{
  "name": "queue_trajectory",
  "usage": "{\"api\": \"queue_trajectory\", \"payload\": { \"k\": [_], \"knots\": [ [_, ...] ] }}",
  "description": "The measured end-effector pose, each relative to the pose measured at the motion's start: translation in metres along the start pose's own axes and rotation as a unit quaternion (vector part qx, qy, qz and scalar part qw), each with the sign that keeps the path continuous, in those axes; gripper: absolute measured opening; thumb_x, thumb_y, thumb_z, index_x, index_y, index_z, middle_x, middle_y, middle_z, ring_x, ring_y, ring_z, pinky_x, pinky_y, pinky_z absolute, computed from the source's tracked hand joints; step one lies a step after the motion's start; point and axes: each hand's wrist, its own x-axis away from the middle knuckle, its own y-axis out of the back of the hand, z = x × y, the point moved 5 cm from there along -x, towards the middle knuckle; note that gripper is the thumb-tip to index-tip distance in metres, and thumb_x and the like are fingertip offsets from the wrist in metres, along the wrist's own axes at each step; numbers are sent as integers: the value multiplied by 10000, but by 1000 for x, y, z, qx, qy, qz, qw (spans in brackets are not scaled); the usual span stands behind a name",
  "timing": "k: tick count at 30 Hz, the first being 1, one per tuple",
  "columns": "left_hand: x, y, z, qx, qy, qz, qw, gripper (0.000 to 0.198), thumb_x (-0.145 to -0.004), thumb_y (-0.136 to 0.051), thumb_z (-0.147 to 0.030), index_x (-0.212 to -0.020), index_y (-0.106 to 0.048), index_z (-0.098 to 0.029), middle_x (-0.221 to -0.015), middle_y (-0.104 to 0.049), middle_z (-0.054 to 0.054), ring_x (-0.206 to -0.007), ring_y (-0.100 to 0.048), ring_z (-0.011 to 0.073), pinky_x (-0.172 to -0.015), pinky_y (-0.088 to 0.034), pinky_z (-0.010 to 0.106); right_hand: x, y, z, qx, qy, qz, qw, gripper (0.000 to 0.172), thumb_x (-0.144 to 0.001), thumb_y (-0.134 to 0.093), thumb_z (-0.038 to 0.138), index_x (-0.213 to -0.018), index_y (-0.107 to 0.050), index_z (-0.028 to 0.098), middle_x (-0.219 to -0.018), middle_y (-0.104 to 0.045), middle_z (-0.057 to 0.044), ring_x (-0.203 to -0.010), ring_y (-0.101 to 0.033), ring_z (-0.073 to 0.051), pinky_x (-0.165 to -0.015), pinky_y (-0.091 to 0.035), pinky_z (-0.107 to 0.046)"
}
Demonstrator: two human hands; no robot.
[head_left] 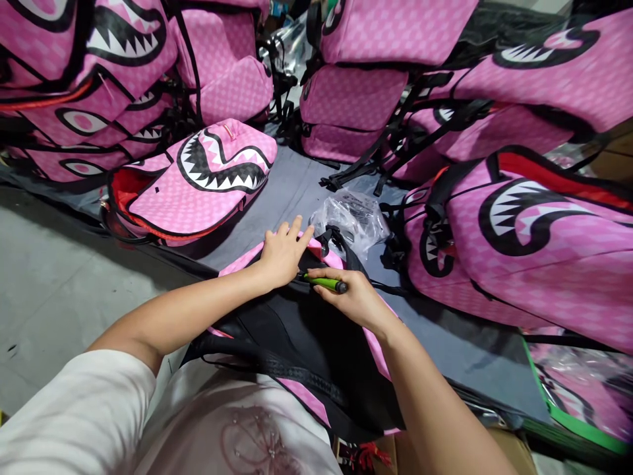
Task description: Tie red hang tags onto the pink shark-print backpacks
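Observation:
A black and pink bag (316, 330) lies at the table's near edge, against the person's body, its black side facing up. My left hand (284, 254) presses flat on the bag's far part, fingers spread. In my right hand (349, 290) is a green tool with a dark end (326, 284), held between thumb and fingers. Its tip points left, close beside my left hand, at the black fabric; the tip itself is too small to make out. Just beyond the bag rests a crumpled clear plastic bag (351, 218).
An open pink shark-mouth backpack (212, 185) lies at the left on the grey table cover (291, 178). Stacked pink backpacks (353, 99) line the far side, with more at the right (539, 244). A green-edged container (588, 429) stands at the lower right.

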Motion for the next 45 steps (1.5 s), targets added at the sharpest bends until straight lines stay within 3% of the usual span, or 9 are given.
{"api": "queue_trajectory", "payload": {
  "k": [20,45],
  "knots": [
    [-1,-3,0,6,2,7,1000,865,-788,-691,-382,-1509,-236,-236,-1600,-170,130,-1285,-377,315,-913,-452,429,4,-13,-5,-52,-45,-59,996,258,-765,-620,228,-995,-727,180,-1073,-728,-73,-992,-690,-228,-976,-508,-410],
    [-1,-6,1,11,7,2,1000,866,-782,-701,-401,-1509,-251,-262,-1590,-208,118,-1280,-381,314,-914,-445,429,13,-20,3,-16,-70,-164,984,265,-758,-608,306,-954,-734,179,-953,-748,-78,-824,-710,-220,-793,-562,-350]
  ]
}}
